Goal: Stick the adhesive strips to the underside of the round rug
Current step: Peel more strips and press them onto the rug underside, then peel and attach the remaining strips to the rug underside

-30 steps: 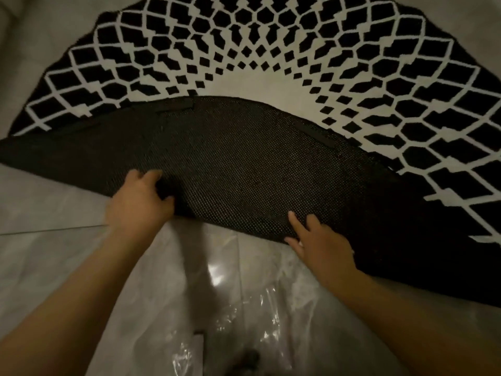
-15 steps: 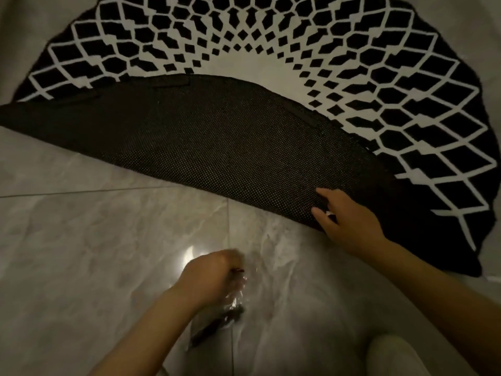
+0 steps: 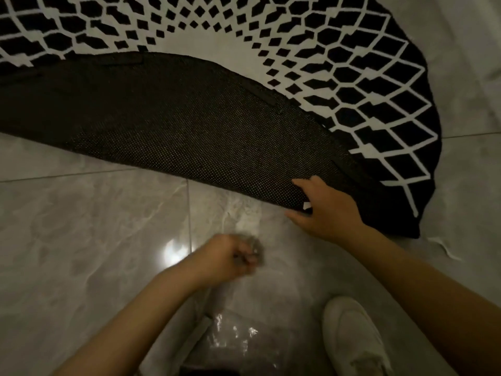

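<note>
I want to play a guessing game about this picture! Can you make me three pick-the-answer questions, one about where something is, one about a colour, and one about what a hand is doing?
1. Where is the folded-back dark dotted underside of the round rug?
A. Lying on top of the rug's patterned side
B. Rolled up beside the shoe
C. Hanging on a wall

2. What colours make the rug's pattern?
A. Red and yellow
B. Black and white
C. Green and blue

3. What is the right hand doing?
A. Waving in the air
B. Resting on the white shoe
C. Holding the rug's folded edge

Answers: 1 A, the flap lies over the pattern. 2 B, black shapes sit in white lines. 3 C, its fingers and thumb wrap the fold above the grey tiled floor.
</note>
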The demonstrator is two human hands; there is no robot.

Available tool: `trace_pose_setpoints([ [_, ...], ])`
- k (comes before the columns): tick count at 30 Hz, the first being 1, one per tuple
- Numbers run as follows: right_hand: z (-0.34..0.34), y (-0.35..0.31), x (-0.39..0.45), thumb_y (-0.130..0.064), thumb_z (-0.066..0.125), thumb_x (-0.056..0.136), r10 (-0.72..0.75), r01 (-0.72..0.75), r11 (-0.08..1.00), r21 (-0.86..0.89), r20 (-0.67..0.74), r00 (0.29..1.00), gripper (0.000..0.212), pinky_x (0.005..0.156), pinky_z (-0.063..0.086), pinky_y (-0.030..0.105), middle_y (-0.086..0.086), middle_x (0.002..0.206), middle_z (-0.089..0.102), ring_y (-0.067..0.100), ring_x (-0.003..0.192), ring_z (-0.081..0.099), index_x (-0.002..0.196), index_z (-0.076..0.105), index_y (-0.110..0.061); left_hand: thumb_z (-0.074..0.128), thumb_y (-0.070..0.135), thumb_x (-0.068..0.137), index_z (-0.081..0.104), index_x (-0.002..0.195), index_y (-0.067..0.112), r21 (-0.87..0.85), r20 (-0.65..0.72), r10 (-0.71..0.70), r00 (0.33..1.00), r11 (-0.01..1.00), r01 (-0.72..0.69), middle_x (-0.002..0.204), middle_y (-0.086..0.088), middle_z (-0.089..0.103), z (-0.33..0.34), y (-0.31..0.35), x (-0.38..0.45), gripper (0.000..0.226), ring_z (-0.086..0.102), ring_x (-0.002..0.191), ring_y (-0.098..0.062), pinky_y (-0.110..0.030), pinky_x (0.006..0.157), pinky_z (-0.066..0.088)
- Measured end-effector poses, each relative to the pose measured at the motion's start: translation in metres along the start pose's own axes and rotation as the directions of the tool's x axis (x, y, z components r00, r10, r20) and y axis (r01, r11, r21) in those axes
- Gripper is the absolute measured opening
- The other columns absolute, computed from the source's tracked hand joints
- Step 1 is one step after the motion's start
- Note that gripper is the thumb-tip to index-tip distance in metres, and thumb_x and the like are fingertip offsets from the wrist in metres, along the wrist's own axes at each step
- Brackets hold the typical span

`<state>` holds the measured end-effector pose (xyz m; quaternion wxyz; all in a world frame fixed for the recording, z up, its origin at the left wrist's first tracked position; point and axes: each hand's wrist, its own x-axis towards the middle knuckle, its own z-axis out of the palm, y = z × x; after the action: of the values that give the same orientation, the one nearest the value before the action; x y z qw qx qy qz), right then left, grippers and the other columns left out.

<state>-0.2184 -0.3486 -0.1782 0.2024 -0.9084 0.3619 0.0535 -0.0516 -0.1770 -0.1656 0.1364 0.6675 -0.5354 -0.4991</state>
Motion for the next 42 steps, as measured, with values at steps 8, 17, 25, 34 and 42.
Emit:
trace_pose_setpoints([
  [8,0.01,0.021,0.004,-0.033,0.034,0.101,0.115,0.012,0.917,-0.399,0.292,0.949,0.061,0.076,0.043,0.034,0.004,0.147,0.025,0.026,0.112,0.05,0.151,0.001,-0.02,0.052,0.02,0.095,0.061,0.078,0.009,-0.042,-0.597,-0.134,0.791,0.99,0.137,0.079,-0.011,0.059,-0.042,0.006,0.054,0.022,0.057,0.077,-0.026,-0.031,0.068,0.037],
  [17,0.049,-0.088,-0.016,-0.024,0.086,0.054,-0.027,0.167,0.906,-0.39,0.34,0.94,0.081,0.035,0.046,0.033,0.024,0.094,0.065,0.029,0.052,0.064,0.118,0.056,0.014,0.073,0.045,0.075,0.055,0.127,0.016,-0.14,-0.687,-0.403,0.605,0.89,0.434,0.127,-0.01,0.035,-0.039,-0.009,0.029,0.062,0.051,0.107,-0.026,-0.033,0.093,0.043],
  [25,0.051,-0.108,-0.023,-0.045,0.036,0.097,-0.103,0.096,0.995,0.037,0.303,0.948,0.057,0.078,0.05,0.038,0.007,0.137,0.038,0.029,0.104,0.058,0.144,0.029,-0.014,0.074,0.014,0.078,0.059,0.122,0.006,-0.185,-0.786,-0.344,0.513,0.923,0.336,0.122,-0.015,0.041,-0.033,-0.045,-0.001,0.047,0.046,0.104,-0.016,-0.016,0.09,0.032],
  [34,0.025,-0.022,0.033,-0.053,0.066,0.078,0.501,-0.539,0.736,0.409,0.205,0.841,0.073,0.087,0.042,0.032,0.001,0.112,0.057,0.021,0.106,0.057,0.136,0.039,-0.017,0.07,0.02,0.083,0.016,0.151,0.016,-0.633,-0.632,-0.69,0.352,0.722,0.279,0.145,-0.019,0.029,-0.028,-0.062,0.0,0.087,0.034,0.131,-0.031,-0.035,0.108,0.03],
  [42,0.012,-0.019,0.047,-0.03,0.061,0.089,0.361,-0.315,0.75,0.582,0.038,0.932,0.026,0.083,0.051,0.035,0.004,0.09,0.068,0.02,0.089,0.063,0.088,0.066,-0.005,0.069,0.02,0.084,0.017,0.151,0.018,-0.592,-0.627,-0.636,0.45,0.765,0.254,0.141,-0.014,0.03,-0.047,-0.063,0.022,0.086,0.037,0.13,-0.027,-0.028,0.108,0.028],
])
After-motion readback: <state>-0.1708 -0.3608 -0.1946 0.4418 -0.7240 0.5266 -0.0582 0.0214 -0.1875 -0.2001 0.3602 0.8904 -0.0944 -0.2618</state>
